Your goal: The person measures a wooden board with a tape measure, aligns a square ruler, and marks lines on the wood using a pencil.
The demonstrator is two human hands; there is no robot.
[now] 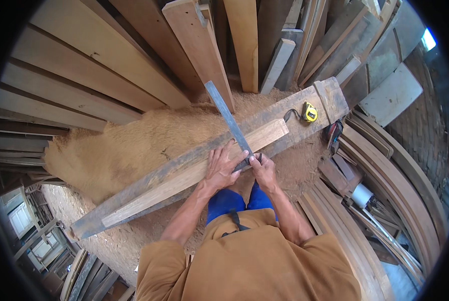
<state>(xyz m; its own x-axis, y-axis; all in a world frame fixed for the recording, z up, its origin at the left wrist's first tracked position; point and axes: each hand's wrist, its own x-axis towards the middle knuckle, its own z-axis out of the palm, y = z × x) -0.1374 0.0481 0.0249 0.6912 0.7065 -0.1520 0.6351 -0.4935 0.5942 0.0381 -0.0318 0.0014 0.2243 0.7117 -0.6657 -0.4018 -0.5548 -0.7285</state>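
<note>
A carpenter's square with a long grey metal blade [227, 115] lies across a pale wooden board [269, 133], its blade reaching past the board's far edge. My left hand [221, 166] presses on the board and grips the square near its dark stock, fingers over the wood and the thumb side at the stock. Close beside it, my right hand [264, 172] is closed in a pinch at the board's near edge, by the blade's lower end. A small dark thing shows at its fingertips, too hidden to name. Under the board runs a long worn plank [154, 175].
A yellow tape measure [309, 112] with a black strap sits on the plank's right part. Sawdust [119, 155] covers the ground beyond. Many boards [242, 45] lean at the back. Curved wooden pieces [400, 175] and a white cylinder [361, 195] lie at the right.
</note>
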